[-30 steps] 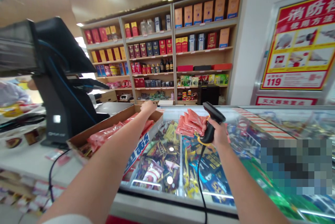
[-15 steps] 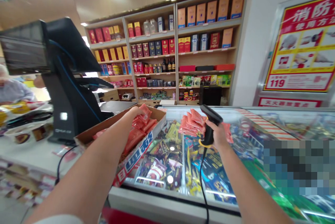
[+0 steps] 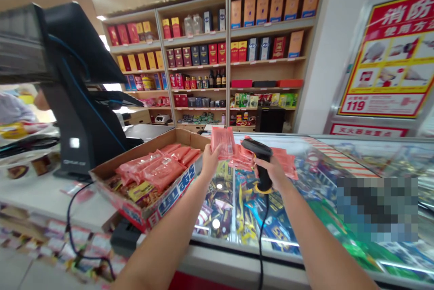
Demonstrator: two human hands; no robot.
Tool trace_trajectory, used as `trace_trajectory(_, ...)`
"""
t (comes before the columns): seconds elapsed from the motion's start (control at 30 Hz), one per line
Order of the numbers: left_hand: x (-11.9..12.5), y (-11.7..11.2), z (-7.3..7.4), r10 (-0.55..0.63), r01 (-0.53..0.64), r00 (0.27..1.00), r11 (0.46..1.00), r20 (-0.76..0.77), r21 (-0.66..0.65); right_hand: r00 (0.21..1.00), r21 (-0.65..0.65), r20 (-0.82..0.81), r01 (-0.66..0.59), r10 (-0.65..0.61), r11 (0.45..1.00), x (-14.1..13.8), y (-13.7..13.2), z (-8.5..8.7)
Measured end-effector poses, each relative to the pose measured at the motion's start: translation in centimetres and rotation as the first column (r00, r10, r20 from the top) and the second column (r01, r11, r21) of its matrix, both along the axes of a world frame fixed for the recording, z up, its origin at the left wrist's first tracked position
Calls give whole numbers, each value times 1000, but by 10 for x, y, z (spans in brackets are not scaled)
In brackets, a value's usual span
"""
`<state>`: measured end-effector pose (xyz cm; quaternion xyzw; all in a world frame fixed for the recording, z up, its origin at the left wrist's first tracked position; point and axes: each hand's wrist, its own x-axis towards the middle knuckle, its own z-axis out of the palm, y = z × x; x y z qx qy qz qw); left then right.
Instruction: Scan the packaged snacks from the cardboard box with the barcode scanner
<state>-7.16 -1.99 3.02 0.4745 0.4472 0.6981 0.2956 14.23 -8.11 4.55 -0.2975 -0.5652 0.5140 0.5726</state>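
Left hand (image 3: 210, 162): fingers (image 3: 214, 149) clamped on a pink packet (image 3: 223, 141), just lifted clear of the cardboard carton (image 3: 169, 206).
Right hand (image 3: 273, 173): fingers (image 3: 259, 166) clamped around a black corded barcode scanner (image 3: 256, 146).

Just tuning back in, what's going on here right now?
A person at a shop counter is holding up a pink packet in their left hand, while their right hand grips a barcode scanner beside it. More pink packets lie in a cardboard box and in a pile on the glass-topped freezer.
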Motion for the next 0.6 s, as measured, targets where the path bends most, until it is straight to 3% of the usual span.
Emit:
trace_trajectory(0.07, -3, -2, -31, 7, -7, 1000, 1000, -22, 3, 991, 8, 96, -96, 94, 995, 0, -2, 0)
trace_trajectory(0.17, -10, 4, -52, -12, 13, 999, 1000, 38, -11, 971, -9, 199, -136, 135, 991, -2, -1, -2)
trace_trajectory(0.33, -13, 16, -54, -55, 59, 987, 998, 148, -27, 951, -41, 284, -114, 121, 993, -3, 6, -10)
trace_trajectory(0.6, -13, 14, -55, -27, 29, 994, 999, 104, -23, 950, -66, 281, -125, 139, 990, -5, 3, -9)
